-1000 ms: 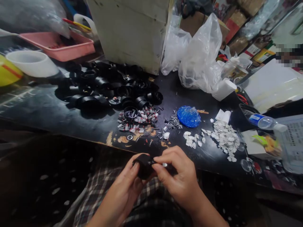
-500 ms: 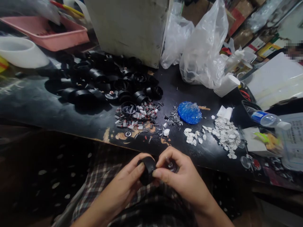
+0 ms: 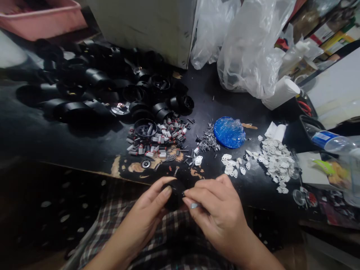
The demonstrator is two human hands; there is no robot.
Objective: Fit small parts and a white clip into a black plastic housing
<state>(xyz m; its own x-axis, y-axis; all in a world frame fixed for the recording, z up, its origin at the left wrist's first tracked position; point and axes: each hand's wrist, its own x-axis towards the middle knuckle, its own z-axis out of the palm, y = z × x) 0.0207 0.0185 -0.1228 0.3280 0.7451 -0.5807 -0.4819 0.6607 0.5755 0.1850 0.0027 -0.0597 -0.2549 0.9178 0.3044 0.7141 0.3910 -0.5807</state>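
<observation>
Black round plastic housing (image 3: 173,195), turned since a moment earlier, sat pinched in the left hand (image 3: 146,217) while the right hand (image 3: 218,213) nipped a small silvery part (image 3: 194,205) against it.

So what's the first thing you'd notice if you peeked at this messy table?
Probably the shiny round blue plastic-wrapped disc in the middle of the dark worktop, bright among heaps of small flat white pieces to its right and black plastic rings at the back left. Down front, the left hand and right hand pinch a small round black part between them.
</observation>
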